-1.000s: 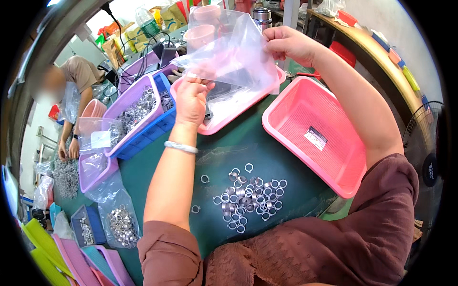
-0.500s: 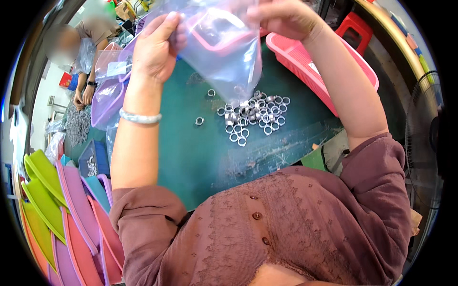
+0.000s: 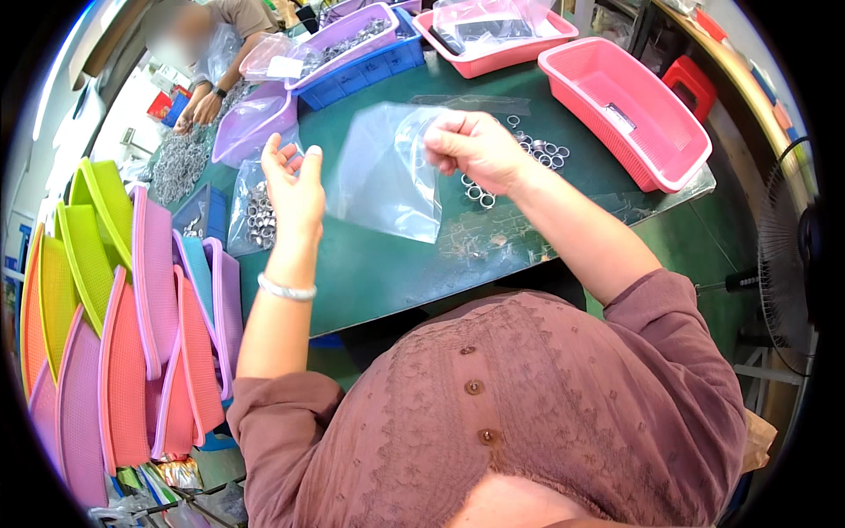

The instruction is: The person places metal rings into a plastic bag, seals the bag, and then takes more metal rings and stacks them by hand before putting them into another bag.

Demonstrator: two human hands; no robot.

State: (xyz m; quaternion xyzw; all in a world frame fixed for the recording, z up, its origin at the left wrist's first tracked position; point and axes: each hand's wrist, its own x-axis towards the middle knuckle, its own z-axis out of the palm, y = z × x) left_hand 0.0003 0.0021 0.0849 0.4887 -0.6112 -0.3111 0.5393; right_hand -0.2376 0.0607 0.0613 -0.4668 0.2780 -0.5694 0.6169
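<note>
A clear plastic bag (image 3: 374, 180) hangs over the green table, pinched at its right edge by my right hand (image 3: 475, 151). The bag looks flat, with nothing visible inside. To its left, my left hand (image 3: 296, 192) is raised with fingers apart, holding nothing. Small metal rings (image 3: 550, 154) lie on the table behind my right hand and wrist, which hide part of the pile. Close beside my left hand rests another clear bag (image 3: 244, 204) with several metal rings in it.
An empty pink basket (image 3: 656, 123) stands at the right. At the back are a pink tray (image 3: 502, 60) holding plastic bags and a purple basket (image 3: 359, 40) of metal parts on a blue crate (image 3: 365, 79). Stacked colourful baskets (image 3: 123, 352) fill the left. A co-worker's hands (image 3: 204, 107) work far left.
My left hand has let go of the bag and opened. My right hand now holds the bag lower. The view has shifted, showing more of the table's back.
</note>
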